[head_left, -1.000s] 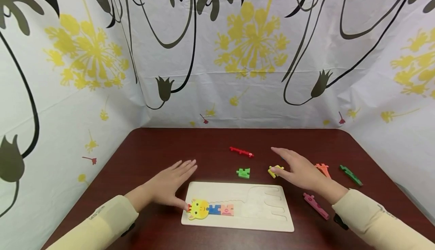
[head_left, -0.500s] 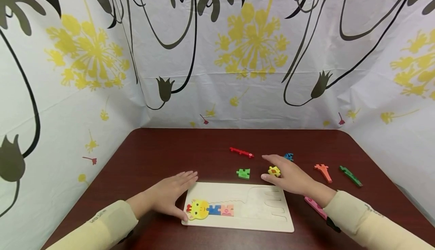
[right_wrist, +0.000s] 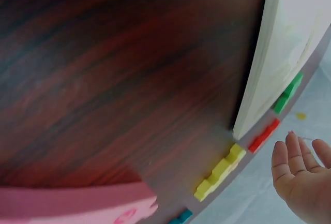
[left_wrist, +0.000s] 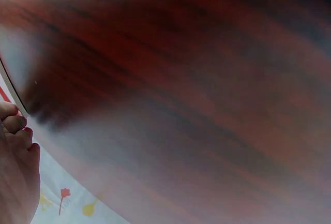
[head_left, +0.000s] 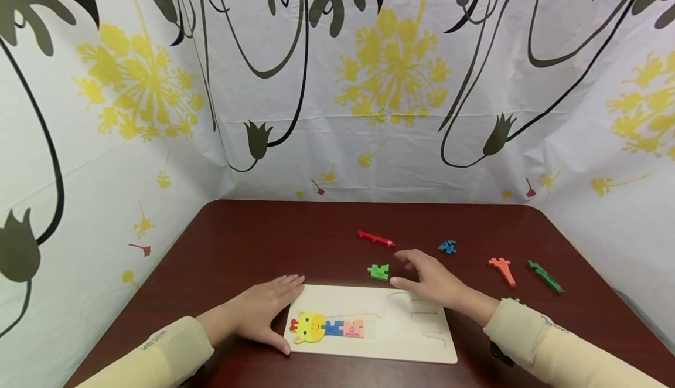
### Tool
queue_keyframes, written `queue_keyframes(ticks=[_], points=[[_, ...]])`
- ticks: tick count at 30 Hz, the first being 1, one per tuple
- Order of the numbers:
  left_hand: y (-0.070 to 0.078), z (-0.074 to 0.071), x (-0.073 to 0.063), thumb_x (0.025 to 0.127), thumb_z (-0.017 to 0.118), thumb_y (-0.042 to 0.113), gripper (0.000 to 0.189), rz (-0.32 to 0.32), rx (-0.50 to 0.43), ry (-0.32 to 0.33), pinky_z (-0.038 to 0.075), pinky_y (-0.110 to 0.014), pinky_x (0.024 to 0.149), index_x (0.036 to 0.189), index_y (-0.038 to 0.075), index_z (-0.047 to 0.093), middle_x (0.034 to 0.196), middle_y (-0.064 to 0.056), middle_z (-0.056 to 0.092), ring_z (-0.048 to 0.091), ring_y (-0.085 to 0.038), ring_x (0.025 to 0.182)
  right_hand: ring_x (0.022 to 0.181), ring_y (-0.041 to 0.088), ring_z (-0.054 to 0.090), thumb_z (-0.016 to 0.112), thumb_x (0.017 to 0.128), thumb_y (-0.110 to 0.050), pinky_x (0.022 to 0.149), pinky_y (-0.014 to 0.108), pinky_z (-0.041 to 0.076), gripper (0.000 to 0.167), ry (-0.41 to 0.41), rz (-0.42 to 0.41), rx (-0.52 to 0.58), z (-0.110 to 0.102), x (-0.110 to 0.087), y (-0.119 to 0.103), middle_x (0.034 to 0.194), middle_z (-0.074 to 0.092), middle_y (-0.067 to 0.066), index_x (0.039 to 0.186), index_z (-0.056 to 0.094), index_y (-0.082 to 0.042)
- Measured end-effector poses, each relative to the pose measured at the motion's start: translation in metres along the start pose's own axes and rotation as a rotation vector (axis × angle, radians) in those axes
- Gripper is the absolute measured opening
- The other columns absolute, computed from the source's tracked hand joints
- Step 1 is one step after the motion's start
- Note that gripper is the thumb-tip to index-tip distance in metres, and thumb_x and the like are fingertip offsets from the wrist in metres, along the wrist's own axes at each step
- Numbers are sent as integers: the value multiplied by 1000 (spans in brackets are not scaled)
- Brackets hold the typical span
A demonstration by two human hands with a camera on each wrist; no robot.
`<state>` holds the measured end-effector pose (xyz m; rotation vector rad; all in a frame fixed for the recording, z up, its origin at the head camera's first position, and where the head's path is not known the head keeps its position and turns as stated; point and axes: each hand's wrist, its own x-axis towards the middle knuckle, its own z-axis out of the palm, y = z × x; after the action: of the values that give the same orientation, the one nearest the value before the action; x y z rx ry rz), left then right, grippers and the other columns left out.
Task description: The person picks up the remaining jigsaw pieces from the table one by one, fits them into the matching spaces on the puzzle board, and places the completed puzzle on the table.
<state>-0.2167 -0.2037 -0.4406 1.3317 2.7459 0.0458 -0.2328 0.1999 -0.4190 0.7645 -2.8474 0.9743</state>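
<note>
The white puzzle board (head_left: pixel 369 300) lies on the table, a yellow giraffe head piece (head_left: pixel 309 327), a blue piece (head_left: pixel 333 327) and a pink piece (head_left: pixel 353 329) joined in a row on it. My left hand (head_left: pixel 258 312) rests at the board's left edge, fingers extended and thumb by the near corner. Above the board's far edge, my right hand (head_left: pixel 435 279) holds nothing, its fingers and thumb spread apart. The green puzzle piece (head_left: pixel 378 271) lies just left of its fingertips. A yellow puzzle piece (right_wrist: pixel 220 172) shows on the table in the right wrist view, hidden by the hand in the head view.
Farther back lie a red strip piece (head_left: pixel 375 238) and a blue piece (head_left: pixel 447 247). To the right are an orange piece (head_left: pixel 503 271) and a dark green strip (head_left: pixel 545 276). A long pink piece (right_wrist: pixel 77 203) shows in the right wrist view.
My right hand has moved left and nearer, past the yellow piece toward the green one, uncovering the blue and orange pieces. The left thumb has slid slightly down from the giraffe head to the board's corner.
</note>
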Motion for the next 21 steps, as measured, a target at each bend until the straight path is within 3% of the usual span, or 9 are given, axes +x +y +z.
queue_keyframes(ticks=[8, 21], points=[[0, 2, -1, 73, 43, 88, 117, -3, -11, -2, 27, -43, 113, 154, 5, 25, 159, -10, 20, 20, -24, 145, 99, 22, 57, 73, 87, -40, 79, 39, 50, 64, 26, 99, 74, 13, 6, 0, 113, 59, 8, 133, 53, -1], [0, 5, -2, 74, 43, 87, 117, 12, 3, 4, 28, -43, 112, 154, 5, 23, 159, -11, 20, 21, -25, 145, 96, 20, 55, 77, 85, -31, 81, 36, 51, 55, 64, 201, 147, 30, 11, 1, 110, 60, 6, 126, 57, 0]])
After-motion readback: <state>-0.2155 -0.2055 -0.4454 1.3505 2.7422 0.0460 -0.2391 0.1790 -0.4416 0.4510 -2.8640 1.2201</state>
